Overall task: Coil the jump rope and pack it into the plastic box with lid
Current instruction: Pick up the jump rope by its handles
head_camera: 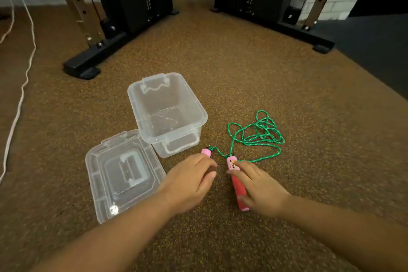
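Note:
The jump rope's green cord (258, 133) lies in a loose tangle on the floor, right of the clear plastic box (141, 104). The box stands open and empty, and its clear lid (99, 185) lies flat at its front left. Two pink-tipped handles lie side by side in front of the box. My left hand (189, 181) curls over the left handle (206, 153), of which only the pink tip shows. My right hand (258, 187) rests with fairly straight fingers and thumb across the red right handle (237, 185).
The floor is brown speckled rubber matting. Black gym machine frames with feet stand at the back left (81, 68) and back right (320, 47). A white cable (21, 95) runs along the left. A dark mat (375, 51) lies at the far right.

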